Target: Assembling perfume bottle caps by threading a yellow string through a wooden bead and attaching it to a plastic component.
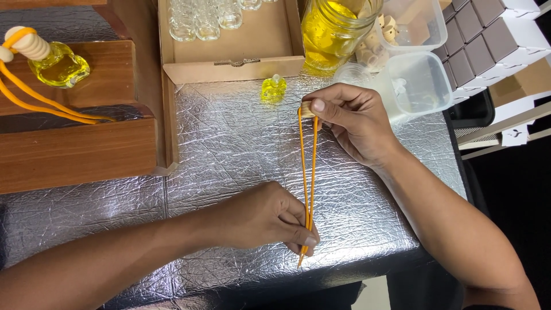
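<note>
The bench (241, 149) is covered with crinkled silver foil that shines. On it an orange cord (310, 172) is stretched tight between two hands. Its long axis runs almost straight away from the person, with the two strands lying close together and parallel. The right hand (353, 123) has a closed grip at the far end, where thumb and fingers pinch a small pale wooden cap (307, 109) through which the cord loops. The left hand (270, 215) has a closed grip at the near end, squeezing both strands, and the short loose tips stick out just below this grip toward the bench edge. Just beyond the right grip stands a small glass bottle (274, 89) with yellow liquid. Further beyond it is a brown cardboard box (229, 66) with clear empty bottles, and a large glass jar (336, 28) of yellow liquid.
</note>
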